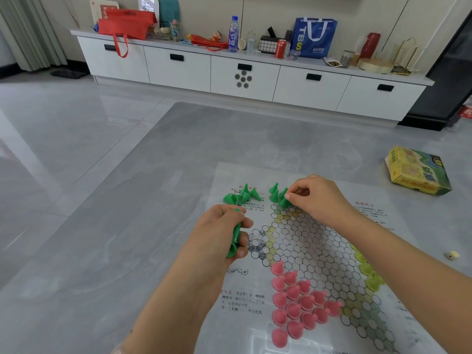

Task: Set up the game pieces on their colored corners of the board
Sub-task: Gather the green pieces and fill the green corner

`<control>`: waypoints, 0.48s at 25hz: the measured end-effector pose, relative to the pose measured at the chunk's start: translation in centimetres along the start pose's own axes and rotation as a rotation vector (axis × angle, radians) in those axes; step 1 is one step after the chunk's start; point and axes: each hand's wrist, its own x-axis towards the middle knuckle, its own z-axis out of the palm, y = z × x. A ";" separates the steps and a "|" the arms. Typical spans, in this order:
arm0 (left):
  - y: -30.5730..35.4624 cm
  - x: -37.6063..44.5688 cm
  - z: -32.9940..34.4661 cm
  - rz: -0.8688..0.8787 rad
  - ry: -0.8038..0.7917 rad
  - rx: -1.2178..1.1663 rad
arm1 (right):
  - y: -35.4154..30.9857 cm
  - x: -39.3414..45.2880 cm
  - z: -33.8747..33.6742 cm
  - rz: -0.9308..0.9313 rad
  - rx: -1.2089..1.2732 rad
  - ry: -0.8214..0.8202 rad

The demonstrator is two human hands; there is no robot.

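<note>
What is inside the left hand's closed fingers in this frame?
The left hand grips a stack of green pieces nested together; the top and the bottom cone stick out. The fingers cover the middle, so the count cannot be told.

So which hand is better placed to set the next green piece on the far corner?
Right hand: its fingertips already pinch a green piece at that corner, while the left hand grips a stack of green pieces off to the side.

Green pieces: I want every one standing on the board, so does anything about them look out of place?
Yes. A loose heap of green pieces lies tipped over on the printed text left of the grid, off the cells. The left hand grips a nested green stack; the right hand pinches one among the upright green pieces.
</note>
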 end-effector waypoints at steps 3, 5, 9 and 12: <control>0.0 0.0 0.0 -0.004 -0.006 0.006 | 0.2 0.0 0.1 0.000 -0.006 0.002; 0.0 0.0 0.0 -0.004 -0.014 0.028 | 0.4 0.0 0.2 -0.001 -0.002 0.002; -0.3 0.0 -0.2 0.048 -0.063 0.084 | 0.5 -0.1 0.1 -0.018 -0.001 -0.001; -0.4 -0.2 -0.3 0.089 -0.113 0.117 | -0.1 -0.5 -0.8 -0.046 0.020 0.080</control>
